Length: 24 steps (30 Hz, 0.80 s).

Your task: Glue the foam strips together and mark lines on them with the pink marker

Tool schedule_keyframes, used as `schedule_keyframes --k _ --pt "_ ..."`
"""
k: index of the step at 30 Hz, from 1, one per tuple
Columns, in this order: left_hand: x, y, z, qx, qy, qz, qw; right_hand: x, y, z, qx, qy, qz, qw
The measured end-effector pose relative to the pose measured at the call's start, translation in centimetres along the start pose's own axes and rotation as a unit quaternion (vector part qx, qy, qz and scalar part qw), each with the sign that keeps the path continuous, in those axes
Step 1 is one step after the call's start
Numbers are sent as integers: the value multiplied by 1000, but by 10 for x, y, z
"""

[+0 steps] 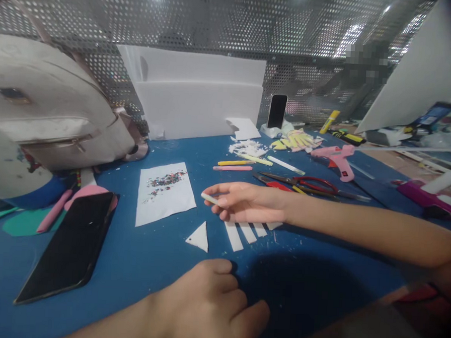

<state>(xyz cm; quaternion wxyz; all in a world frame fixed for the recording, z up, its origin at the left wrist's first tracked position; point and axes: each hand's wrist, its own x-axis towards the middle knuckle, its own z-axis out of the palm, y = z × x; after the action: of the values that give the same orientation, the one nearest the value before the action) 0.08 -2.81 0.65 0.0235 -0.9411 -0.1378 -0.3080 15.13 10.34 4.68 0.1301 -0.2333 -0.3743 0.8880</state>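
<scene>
A small thin white strip (210,199) is pinched between the thumb and fingers of my right hand (246,201), which is over the middle of the blue table. Under that hand, several white strips (234,237) lie side by side, partly covered by it. To their left is a white triangular piece (199,237) with a dark dot near one corner. My left hand (211,304) is closed in a loose fist at the near edge, knuckles up, with nothing showing in it; its palm is hidden. A sheet of white paper (162,213) bearing scattered multicoloured glitter bits lies farther left.
A black phone (70,246) and a pale backpack (59,99) occupy the left. Red-handled scissors (315,184), a pink glue gun (337,157), pens (233,168) and white scraps (249,147) lie beyond my right hand. White boards (198,107) stand against the perforated metal screen.
</scene>
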Motion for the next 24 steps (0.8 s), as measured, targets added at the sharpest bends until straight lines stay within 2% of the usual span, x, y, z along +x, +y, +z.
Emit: schedule_keyframes --k 4,8,10,12,13,14,16,18,19,21,22,24 --pt "0 -1 0 2 4 -1 1000 0 -2 2 68 -21 19 997" --pt "-2 -1 0 4 3 2 1000 0 -1 2 77 -27 35 996" --pt "-2 -1 0 4 5 1 1000 -1 -1 3 19 -17 12 1000" --pt "-1 -1 1 4 8 1 1000 -4 -4 5 -133 -15 -49 990" --pt "-1 -2 1 4 9 1 1000 -5 -7 6 -242 -24 -88 966" --pt "0 -2 1 4 9 0 1000 -6 -10 7 -359 -39 -128 924" --pt "0 -1 1 5 9 1 1000 -8 -17 8 -568 -78 -188 798" --pt "0 -1 1 7 10 3 1000 -7 -21 5 -698 -113 -219 673" --pt "-1 -1 1 9 11 3 1000 -6 -22 3 -736 -127 -226 625" --pt "-2 0 1 11 7 3 1000 -2 -23 -1 -778 -157 -229 564" --pt "-2 0 1 12 5 3 1000 -1 -22 -3 -786 -170 -228 549" --pt "-3 0 1 14 0 3 1000 2 -21 -4 -789 -191 -228 537"
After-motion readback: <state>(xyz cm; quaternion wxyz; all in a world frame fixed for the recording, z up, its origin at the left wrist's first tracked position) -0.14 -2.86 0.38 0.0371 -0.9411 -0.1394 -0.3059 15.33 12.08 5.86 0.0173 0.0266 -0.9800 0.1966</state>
